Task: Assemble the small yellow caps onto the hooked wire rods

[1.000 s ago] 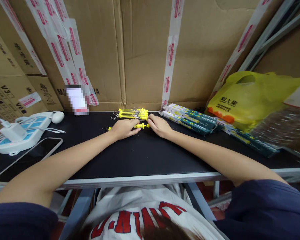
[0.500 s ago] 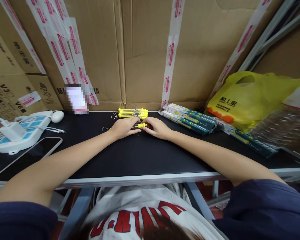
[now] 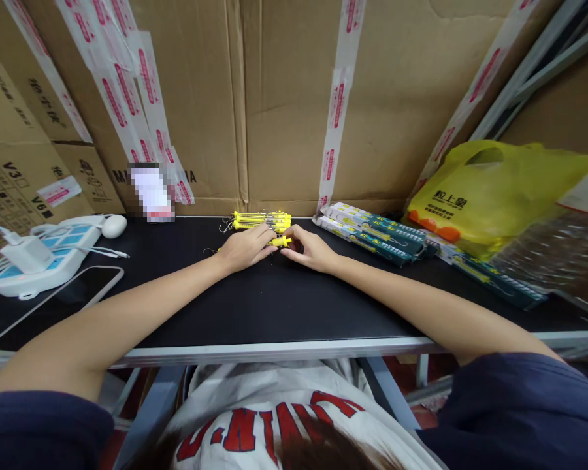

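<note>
My left hand (image 3: 244, 250) is closed over the body of a slim yellow spring scale (image 3: 280, 241). Its wire hook pokes out past the left side of the hand, and its middle is hidden under the fingers. At the scale's right end, my right hand (image 3: 312, 249) curls with thumb and fingertips around the yellow end piece. Just behind my hands lies a bundle of similar yellow spring scales (image 3: 262, 220), side by side with hooks towards the left.
Long printed boxes (image 3: 372, 232) lie to the right, before a yellow plastic bag (image 3: 490, 189) and a clear plastic container (image 3: 543, 248). To the left are a power strip (image 3: 53, 261) with cables and a phone (image 3: 59, 310). Large cardboard boxes (image 3: 284, 104) wall off the black tabletop (image 3: 274, 313).
The left hand's thumb has drawn in closer to its fingers. The scale's yellow end has shifted slightly right and up, still between both hands; the view has moved a little.
</note>
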`<state>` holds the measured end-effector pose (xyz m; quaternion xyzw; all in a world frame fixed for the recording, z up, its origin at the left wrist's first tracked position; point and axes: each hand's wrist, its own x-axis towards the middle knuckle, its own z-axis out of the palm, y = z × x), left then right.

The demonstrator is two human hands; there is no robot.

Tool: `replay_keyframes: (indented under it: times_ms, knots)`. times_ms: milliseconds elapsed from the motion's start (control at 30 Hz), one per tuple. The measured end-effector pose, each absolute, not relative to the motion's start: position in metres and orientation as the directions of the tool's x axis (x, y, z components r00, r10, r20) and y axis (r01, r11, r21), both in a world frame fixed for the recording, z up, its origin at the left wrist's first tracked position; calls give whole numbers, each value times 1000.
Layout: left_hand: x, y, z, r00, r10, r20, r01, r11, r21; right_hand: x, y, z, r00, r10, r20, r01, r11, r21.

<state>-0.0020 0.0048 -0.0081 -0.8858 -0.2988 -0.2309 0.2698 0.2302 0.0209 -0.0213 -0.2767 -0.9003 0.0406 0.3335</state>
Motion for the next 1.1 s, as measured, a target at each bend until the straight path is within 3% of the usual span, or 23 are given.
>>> replay_keyframes:
  times_ms: [467,833,1000,1100]
  knots:
    - [1,3,-14,685,329,650,596,-767,-240,217,6,-22,-599,592,539,421,805,-417]
    - [5,-1,-11,613,523,591,716,-684,-138,216,7,-25,-555,586,590,458,808,-371]
    - [7,-4,-9,568,558,605,761,-636,-127,216,11,-24,-502,625,597,426,780,-459]
    - [9,-6,-8,534,595,600,800,-585,-132,218,13,-22,-403,615,678,403,784,-472]
